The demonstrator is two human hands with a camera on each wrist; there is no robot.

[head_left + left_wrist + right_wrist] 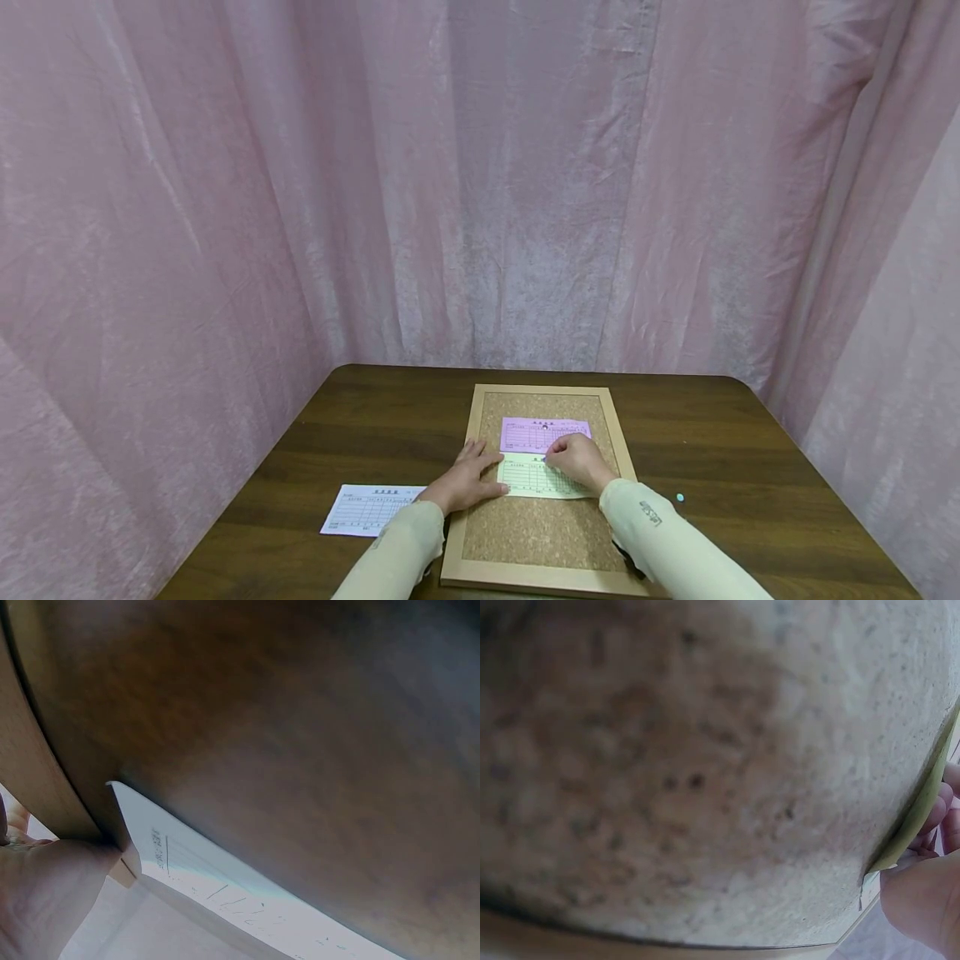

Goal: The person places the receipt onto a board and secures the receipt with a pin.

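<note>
A cork board (543,533) with a pale wooden frame lies on the table. My right hand (579,460) pinches a small purple push pin (545,459) at the top middle of a green printed slip (525,479) on the cork. Just above that slip is a pink printed slip (521,433), with a pin (545,427) near its top edge. My left hand (468,479) rests with straight, spread fingers over the board's left frame, its fingertips at the green slip's left edge. In the right wrist view, the green slip (922,814) curves up beside the fingers.
A white printed slip (367,510) lies on the dark wooden table (300,467), left of the board. Right of the board sits a small teal pin (680,497), close to the right sleeve. Pink curtains (525,183) hang behind and on both sides.
</note>
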